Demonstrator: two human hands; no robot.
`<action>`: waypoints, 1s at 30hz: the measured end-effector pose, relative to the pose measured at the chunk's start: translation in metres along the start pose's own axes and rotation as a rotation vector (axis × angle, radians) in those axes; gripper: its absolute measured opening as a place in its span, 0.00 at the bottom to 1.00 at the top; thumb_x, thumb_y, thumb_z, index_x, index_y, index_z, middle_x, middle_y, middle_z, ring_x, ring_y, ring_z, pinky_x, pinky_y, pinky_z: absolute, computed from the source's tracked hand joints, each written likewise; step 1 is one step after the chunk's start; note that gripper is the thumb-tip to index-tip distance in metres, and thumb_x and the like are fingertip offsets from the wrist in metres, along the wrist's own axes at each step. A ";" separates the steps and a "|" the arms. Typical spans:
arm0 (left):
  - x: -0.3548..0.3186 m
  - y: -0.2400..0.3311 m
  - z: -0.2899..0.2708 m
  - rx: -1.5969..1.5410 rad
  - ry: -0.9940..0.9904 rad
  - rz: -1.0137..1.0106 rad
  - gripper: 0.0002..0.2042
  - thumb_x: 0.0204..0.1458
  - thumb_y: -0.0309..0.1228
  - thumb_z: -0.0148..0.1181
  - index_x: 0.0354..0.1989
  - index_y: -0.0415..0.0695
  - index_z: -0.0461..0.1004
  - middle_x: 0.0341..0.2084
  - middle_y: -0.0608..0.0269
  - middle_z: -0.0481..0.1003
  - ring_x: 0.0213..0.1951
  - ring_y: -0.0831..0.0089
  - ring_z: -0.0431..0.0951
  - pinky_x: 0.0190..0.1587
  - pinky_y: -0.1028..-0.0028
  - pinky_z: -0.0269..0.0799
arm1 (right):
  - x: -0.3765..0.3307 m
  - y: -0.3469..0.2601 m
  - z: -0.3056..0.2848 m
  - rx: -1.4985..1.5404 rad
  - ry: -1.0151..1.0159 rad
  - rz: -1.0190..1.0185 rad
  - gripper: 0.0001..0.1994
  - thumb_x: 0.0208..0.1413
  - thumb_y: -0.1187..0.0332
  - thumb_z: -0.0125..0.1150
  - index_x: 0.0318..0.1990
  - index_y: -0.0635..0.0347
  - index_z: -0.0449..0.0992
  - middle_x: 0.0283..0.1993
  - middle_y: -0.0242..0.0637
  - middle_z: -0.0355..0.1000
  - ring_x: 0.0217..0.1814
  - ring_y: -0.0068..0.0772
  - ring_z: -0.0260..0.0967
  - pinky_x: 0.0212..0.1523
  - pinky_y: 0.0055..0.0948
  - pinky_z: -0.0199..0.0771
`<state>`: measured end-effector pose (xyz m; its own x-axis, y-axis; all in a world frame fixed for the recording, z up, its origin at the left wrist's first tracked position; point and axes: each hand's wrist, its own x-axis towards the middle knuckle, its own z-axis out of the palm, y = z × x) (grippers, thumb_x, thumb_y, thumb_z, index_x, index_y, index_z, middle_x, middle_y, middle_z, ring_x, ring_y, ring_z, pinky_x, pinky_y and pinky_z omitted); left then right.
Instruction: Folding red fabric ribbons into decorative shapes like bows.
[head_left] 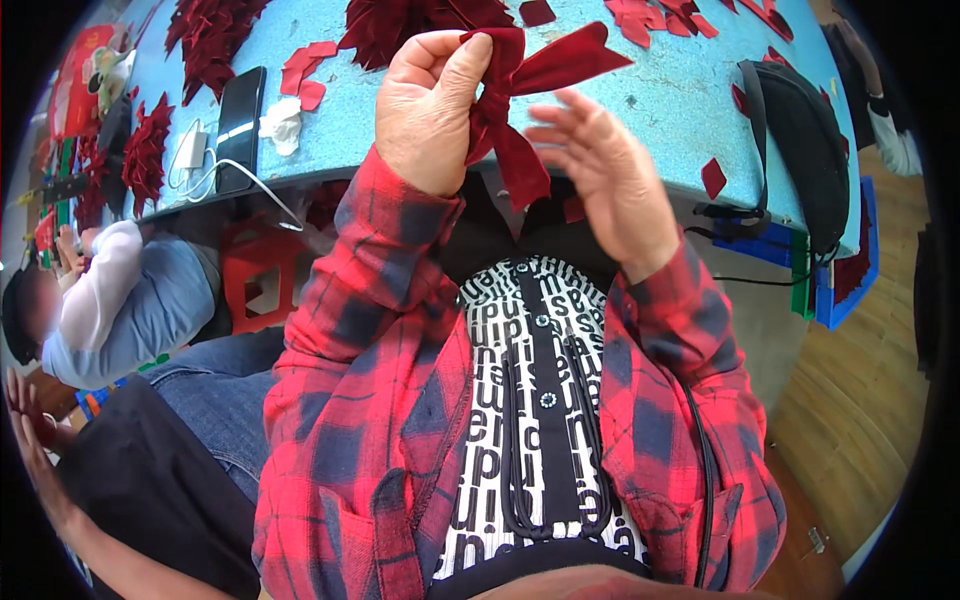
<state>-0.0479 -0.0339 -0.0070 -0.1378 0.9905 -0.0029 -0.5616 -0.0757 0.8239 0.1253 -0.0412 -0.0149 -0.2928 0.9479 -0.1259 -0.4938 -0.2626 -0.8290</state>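
Note:
A dark red velvet bow [568, 62] with notched tails hangs over the near edge of the blue table. My left hand [428, 112] pinches its upper left part between thumb and fingers. Just to the right of the bow, my right hand [612, 170] is raised with its fingers spread and slightly blurred. It holds nothing that I can see. One tail of the bow points down between my two hands, and another stretches to the upper right.
Piles of dark red velvet pieces [215, 40] and loose bright red scraps [308, 72] lie on the blue table [340, 130]. A phone [240, 125] with a white cable sits at left, a black bag [800, 140] at right. A seated co-worker [140, 290] is at left, near a red stool [258, 270].

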 end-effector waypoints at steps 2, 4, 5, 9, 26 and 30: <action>0.001 -0.006 0.011 0.094 0.035 0.155 0.07 0.53 0.25 0.58 0.37 0.39 0.68 0.28 0.66 0.74 0.29 0.84 0.73 0.31 0.85 0.69 | -0.001 0.003 0.020 -0.053 -0.028 0.121 0.18 0.59 0.54 0.52 0.45 0.62 0.68 0.46 0.35 0.68 0.49 0.25 0.63 0.53 0.26 0.59; 0.001 -0.011 0.018 0.141 0.052 0.232 0.07 0.53 0.25 0.58 0.37 0.39 0.68 0.28 0.66 0.74 0.28 0.84 0.73 0.30 0.85 0.69 | 0.006 0.009 0.025 -0.090 0.015 0.065 0.17 0.59 0.55 0.52 0.43 0.61 0.69 0.43 0.33 0.68 0.46 0.23 0.63 0.49 0.24 0.60; 0.000 -0.014 0.019 0.157 0.053 0.267 0.07 0.53 0.25 0.58 0.37 0.39 0.67 0.28 0.66 0.74 0.28 0.84 0.73 0.29 0.85 0.69 | 0.010 0.013 0.027 -0.127 0.058 0.010 0.15 0.59 0.56 0.52 0.41 0.61 0.70 0.40 0.32 0.69 0.42 0.20 0.63 0.45 0.22 0.61; -0.001 -0.025 0.018 0.238 0.050 0.368 0.07 0.53 0.24 0.58 0.37 0.39 0.67 0.28 0.67 0.73 0.27 0.85 0.72 0.28 0.85 0.68 | 0.021 0.019 0.038 -0.020 0.153 -0.065 0.12 0.58 0.59 0.55 0.33 0.59 0.72 0.31 0.26 0.68 0.31 0.15 0.60 0.34 0.17 0.60; 0.011 -0.019 -0.012 0.985 -0.202 0.879 0.07 0.47 0.22 0.62 0.31 0.42 0.68 0.18 0.63 0.72 0.19 0.72 0.73 0.20 0.77 0.68 | 0.011 0.028 0.020 -0.273 0.161 -0.268 0.18 0.59 0.60 0.55 0.18 0.58 0.67 0.17 0.21 0.59 0.19 0.11 0.51 0.20 0.17 0.50; 0.017 -0.007 -0.014 1.179 -0.435 1.022 0.10 0.46 0.22 0.63 0.34 0.41 0.67 0.18 0.60 0.72 0.17 0.70 0.73 0.19 0.76 0.67 | 0.010 0.030 0.006 -0.341 0.116 -0.238 0.18 0.59 0.61 0.54 0.19 0.58 0.67 0.18 0.21 0.60 0.20 0.11 0.51 0.20 0.17 0.51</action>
<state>-0.0579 -0.0180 -0.0203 0.3035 0.5562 0.7737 0.5485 -0.7659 0.3354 0.1023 -0.0412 -0.0376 -0.1002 0.9939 0.0467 -0.2315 0.0223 -0.9726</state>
